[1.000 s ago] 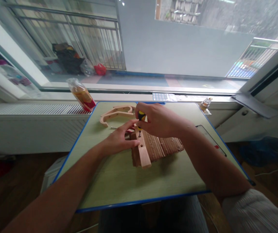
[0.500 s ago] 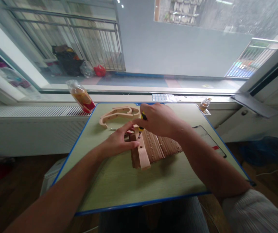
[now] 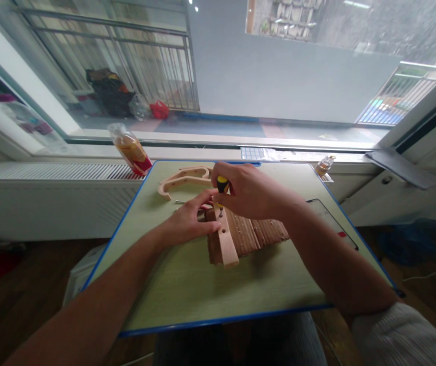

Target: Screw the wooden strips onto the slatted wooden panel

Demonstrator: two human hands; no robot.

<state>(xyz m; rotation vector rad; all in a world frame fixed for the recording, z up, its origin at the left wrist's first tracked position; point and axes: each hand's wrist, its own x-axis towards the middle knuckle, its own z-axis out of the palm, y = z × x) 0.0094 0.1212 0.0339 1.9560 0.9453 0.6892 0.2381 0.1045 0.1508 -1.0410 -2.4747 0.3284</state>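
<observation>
My right hand (image 3: pixel 250 189) is closed around the black-and-yellow handle of a short screwdriver (image 3: pixel 223 184). Its tip points down at a hole in a pale wooden strip (image 3: pixel 229 250), which has another dark hole nearer to me. My left hand (image 3: pixel 185 221) grips that strip from the left, thumb on top and fingers at its far end. Under the strip lies a brown corrugated cardboard piece (image 3: pixel 258 235), dotted with small metallic bits. Curved wooden parts (image 3: pixel 185 182) rest beyond my left hand, with a loose screw (image 3: pixel 180 202) near my fingers.
A blue-edged folding table (image 3: pixel 172 300) carries the work. To the right, a phone (image 3: pixel 330 221) lies partly behind my forearm. A drink bottle (image 3: pixel 129 150) stands by the window sill at left, and a small bottle (image 3: pixel 324 165) at right. A radiator (image 3: pixel 50 203) runs along the left wall.
The screwdriver handle has tilted, its top end now turned more toward me, and my right hand has rotated with it. My left hand keeps its grip on the strip. The view has shifted slightly.
</observation>
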